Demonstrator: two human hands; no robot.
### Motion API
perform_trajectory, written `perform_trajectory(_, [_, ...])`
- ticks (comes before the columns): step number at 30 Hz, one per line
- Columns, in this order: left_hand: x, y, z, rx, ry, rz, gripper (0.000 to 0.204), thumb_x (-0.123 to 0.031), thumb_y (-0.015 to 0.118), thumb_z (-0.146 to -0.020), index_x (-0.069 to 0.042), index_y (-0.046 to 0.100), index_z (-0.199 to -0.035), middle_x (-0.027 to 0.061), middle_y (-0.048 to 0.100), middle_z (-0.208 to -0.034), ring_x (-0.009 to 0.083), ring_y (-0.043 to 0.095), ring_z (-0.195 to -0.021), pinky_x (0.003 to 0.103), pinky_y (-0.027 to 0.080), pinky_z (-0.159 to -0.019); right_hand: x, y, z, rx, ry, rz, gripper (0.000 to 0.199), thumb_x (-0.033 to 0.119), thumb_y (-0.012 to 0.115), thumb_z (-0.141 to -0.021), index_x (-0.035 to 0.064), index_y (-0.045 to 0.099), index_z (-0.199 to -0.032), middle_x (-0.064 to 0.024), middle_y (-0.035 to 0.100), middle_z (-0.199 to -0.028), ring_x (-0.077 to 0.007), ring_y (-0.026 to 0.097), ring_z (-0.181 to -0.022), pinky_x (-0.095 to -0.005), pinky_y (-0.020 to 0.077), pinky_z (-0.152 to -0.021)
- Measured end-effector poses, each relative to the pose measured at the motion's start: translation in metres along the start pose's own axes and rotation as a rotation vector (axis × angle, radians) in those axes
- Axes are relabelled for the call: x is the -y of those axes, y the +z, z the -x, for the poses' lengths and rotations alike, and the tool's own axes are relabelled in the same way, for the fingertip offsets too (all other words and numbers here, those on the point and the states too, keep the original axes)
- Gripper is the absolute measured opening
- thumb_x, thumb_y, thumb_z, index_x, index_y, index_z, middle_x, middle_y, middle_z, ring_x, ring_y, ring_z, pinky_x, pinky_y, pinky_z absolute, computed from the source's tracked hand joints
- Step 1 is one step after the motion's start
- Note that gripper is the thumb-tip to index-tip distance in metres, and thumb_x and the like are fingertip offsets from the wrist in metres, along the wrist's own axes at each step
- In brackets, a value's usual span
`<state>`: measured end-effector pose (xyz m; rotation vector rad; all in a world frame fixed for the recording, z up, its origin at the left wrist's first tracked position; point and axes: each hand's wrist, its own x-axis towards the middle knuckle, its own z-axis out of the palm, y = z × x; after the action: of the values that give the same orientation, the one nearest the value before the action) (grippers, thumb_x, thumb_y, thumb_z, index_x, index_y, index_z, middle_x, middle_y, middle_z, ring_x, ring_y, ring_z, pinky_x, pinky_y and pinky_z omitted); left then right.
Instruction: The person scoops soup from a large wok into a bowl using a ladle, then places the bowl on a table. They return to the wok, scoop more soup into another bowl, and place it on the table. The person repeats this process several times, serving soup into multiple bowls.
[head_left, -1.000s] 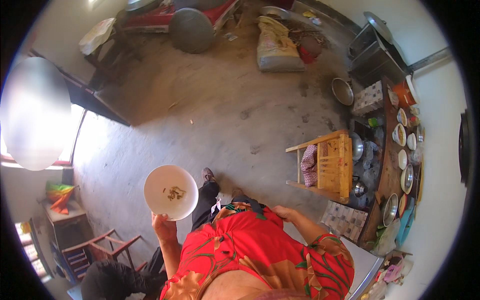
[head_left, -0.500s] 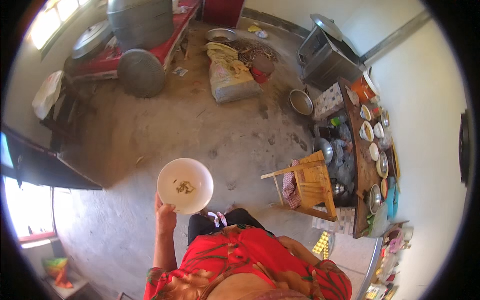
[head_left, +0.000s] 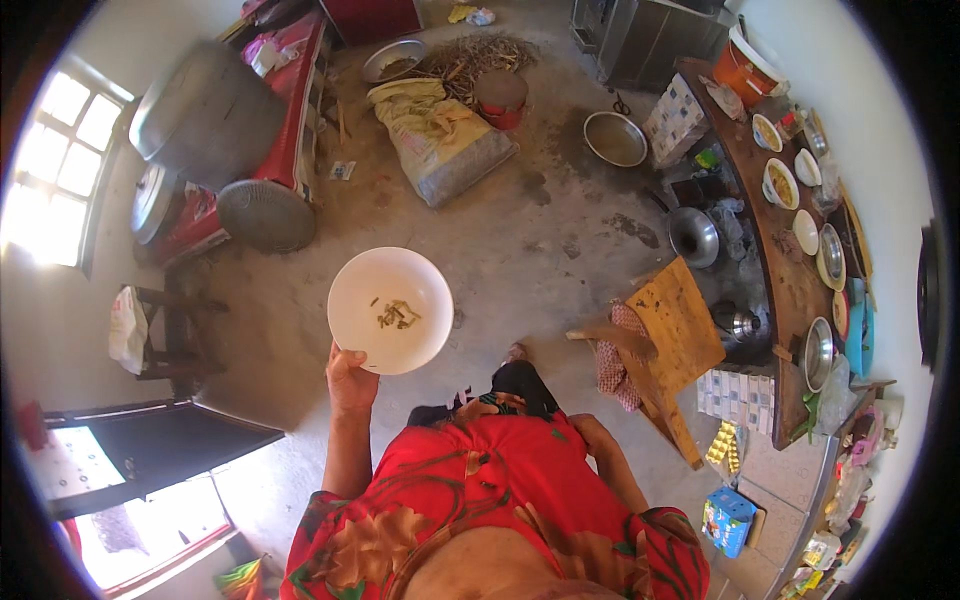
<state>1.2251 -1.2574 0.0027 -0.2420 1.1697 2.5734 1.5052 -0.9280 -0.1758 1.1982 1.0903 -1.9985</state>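
L hand (head_left: 352, 380) holds white bowl (head_left: 390, 310) — food scraps (head_left: 398, 314) inside.

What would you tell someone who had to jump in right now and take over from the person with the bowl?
Left hand: holds the white bowl by its near rim, raised out in front over the concrete floor.
Right hand: hidden down by the person's side, so I cannot tell what it does.
Bowl: nearly empty, only a few food scraps in the middle.
Nearby: a wooden stool stands to the right, and beyond it a long counter with more bowls and metal pots.
Done: the bowl is up and level in the hand.
Left: the scraps are in the bowl and it has not been set down anywhere.
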Motion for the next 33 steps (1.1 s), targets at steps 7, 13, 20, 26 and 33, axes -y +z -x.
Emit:
perform_trajectory(7, [-0.002, 0.037, -0.097, -0.077, -0.046, -0.001, 0.061, -0.007, 0.052, -0.062, 0.003, 0.047, -0.122, 0.0142, 0.053, -0.121, 0.0289, 0.050, -0.114, 0.043, 0.039, -0.100, 0.049, 0.002, -0.013, -0.034, 0.110, -0.334, 0.021, 0.015, 0.059, -0.080, -0.0049, 0.066, -0.085, -0.0113, 0.065, -0.085, -0.0219, 0.061, -0.070, -0.0350, 0.0501, -0.066])
perform_trajectory(13, [-0.008, 0.059, -0.212, -0.098, -0.071, -0.030, 0.062, -0.006, 0.051, -0.062, 0.002, 0.046, -0.123, 0.0131, 0.054, -0.117, 0.0269, 0.052, -0.111, 0.039, 0.041, -0.097, 0.116, 0.023, -0.026, -0.188, 0.007, -0.187, 0.019, 0.015, 0.059, -0.080, -0.0022, 0.065, -0.086, -0.0103, 0.065, -0.083, -0.0207, 0.061, -0.067, -0.0345, 0.0499, -0.062])
perform_trajectory(20, [0.001, 0.092, -0.350, 0.097, -0.138, -0.113, 0.070, -0.007, 0.056, -0.059, 0.002, 0.041, -0.126, 0.0123, 0.053, -0.120, 0.0242, 0.052, -0.111, 0.036, 0.040, -0.098, 0.109, 0.016, -0.077, -0.279, 0.011, -0.428, 0.019, 0.019, 0.058, -0.083, 0.0012, 0.065, -0.083, -0.0083, 0.066, -0.081, -0.0174, 0.061, -0.065, -0.0317, 0.0490, -0.059])
perform_trajectory(26, [0.007, 0.148, -0.438, 0.161, -0.217, -0.143, 0.071, -0.007, 0.055, -0.060, 0.001, 0.040, -0.128, 0.0117, 0.052, -0.121, 0.0240, 0.049, -0.114, 0.036, 0.038, -0.099, 0.205, 0.060, -0.051, -0.318, -0.051, -0.446, 0.021, 0.020, 0.057, -0.084, 0.0008, 0.065, -0.085, -0.0081, 0.066, -0.081, -0.0167, 0.061, -0.065, -0.0321, 0.0494, -0.059])
perform_trajectory(33, [0.010, 0.225, -0.515, 0.096, -0.197, -0.096, 0.070, -0.009, 0.054, -0.060, 0.000, 0.041, -0.128, 0.0114, 0.053, -0.122, 0.0259, 0.050, -0.114, 0.038, 0.038, -0.100, 0.301, -0.004, -0.087, -0.284, -0.037, -0.421, 0.022, 0.021, 0.056, -0.084, 0.0010, 0.065, -0.085, -0.0084, 0.066, -0.081, -0.0172, 0.061, -0.066, -0.0323, 0.0495, -0.060])
